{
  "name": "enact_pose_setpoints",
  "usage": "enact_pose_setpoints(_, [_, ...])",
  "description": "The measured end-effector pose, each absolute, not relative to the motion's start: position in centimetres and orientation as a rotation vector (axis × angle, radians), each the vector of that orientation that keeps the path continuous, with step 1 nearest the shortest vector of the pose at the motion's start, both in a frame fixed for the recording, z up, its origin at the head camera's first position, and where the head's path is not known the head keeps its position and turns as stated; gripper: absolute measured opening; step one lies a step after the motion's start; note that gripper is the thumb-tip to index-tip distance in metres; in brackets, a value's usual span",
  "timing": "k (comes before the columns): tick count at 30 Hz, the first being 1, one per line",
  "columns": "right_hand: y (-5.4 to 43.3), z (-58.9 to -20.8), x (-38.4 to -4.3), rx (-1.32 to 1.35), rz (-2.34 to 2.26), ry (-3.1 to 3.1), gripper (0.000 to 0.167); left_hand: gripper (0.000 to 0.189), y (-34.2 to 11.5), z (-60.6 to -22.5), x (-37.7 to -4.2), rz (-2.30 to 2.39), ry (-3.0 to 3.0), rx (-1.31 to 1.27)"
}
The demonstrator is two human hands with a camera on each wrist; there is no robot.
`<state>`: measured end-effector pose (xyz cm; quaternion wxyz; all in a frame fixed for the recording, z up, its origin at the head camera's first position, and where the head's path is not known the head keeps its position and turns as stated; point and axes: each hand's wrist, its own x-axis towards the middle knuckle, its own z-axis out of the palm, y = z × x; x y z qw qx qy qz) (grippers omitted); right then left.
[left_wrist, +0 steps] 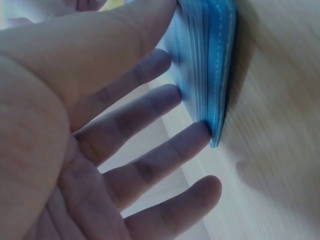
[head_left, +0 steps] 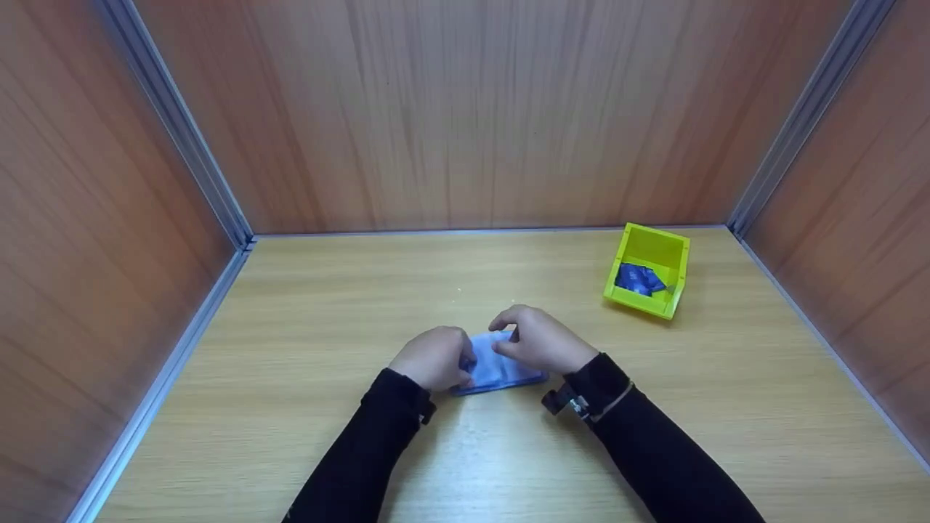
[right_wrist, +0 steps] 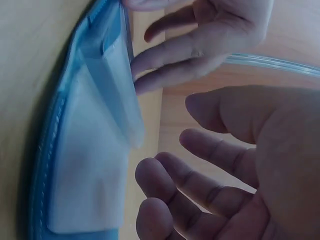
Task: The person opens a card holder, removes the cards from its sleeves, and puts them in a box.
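A blue card holder with stitched edges lies opened on the table, its clear plastic sleeves showing in the right wrist view. My left hand holds its left end, the thumb on one side and the fingertips on the other; the stacked sleeve edges show beside them in the left wrist view. One sleeve stands lifted near the left fingers. Above the holder's right part hovers my right hand, with fingers loosely bent and apart from the sleeves. Nothing lies between its thumb and fingers.
A yellow-green bin stands at the back right with a dark blue crumpled packet inside. Wood-grain panels with metal corner strips enclose the table at the back and both sides. Tiny white specks lie beyond the hands.
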<state>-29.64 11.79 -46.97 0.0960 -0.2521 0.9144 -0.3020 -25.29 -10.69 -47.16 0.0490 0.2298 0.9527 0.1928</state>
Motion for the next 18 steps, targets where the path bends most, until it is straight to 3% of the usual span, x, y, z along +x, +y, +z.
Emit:
enact_pose_setpoints(11, [11.0, -48.6, -29.0, -0.783, -0.859, 2.683, 0.074, 0.019, -10.3, -47.1, -25.1, 0.615, 2.881, 0.631])
enact_pose_setpoints(18, [10.8, -49.1, -29.0, -0.808, -0.894, 2.655, 0.074, 0.022, -10.3, -47.1, -25.1, 0.609, 2.898, 0.623])
